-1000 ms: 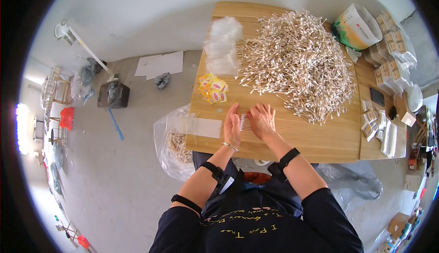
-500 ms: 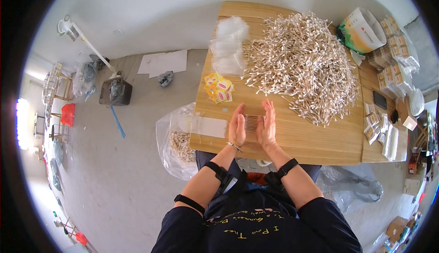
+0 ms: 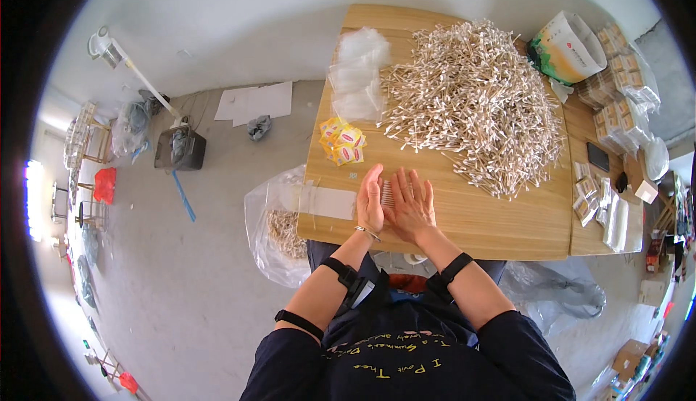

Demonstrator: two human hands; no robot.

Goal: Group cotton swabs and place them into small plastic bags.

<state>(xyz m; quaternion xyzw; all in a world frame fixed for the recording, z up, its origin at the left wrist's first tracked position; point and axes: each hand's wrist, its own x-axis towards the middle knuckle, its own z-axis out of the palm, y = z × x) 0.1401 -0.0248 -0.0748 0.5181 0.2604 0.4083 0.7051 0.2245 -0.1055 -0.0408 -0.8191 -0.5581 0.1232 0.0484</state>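
A small row of cotton swabs (image 3: 387,195) lies on the wooden table between my hands, partly hidden by them. My left hand (image 3: 370,202) stands on edge at the row's left end, fingers stretched out and close together. Palm down, my right hand (image 3: 410,209) lies over the row's right part with fingers extended and slightly spread. Beyond my hands rises a big heap of loose cotton swabs (image 3: 478,111). Yellow-and-white printed packets (image 3: 343,142) lie in a small pile to the far left, with clear plastic bags (image 3: 359,71) behind them. A white card (image 3: 333,203) sits left of my left hand.
At the table's right (image 3: 507,236) are bundled packs (image 3: 620,126), a dark phone (image 3: 599,157) and a printed tub (image 3: 569,49). A clear bag holding swabs (image 3: 284,234) stands by the left edge. A bin (image 3: 187,149) is on the floor.
My right hand has turned from upright on edge to palm down and moved left over the swab row. My left hand stays beside the row, nearly unmoved.
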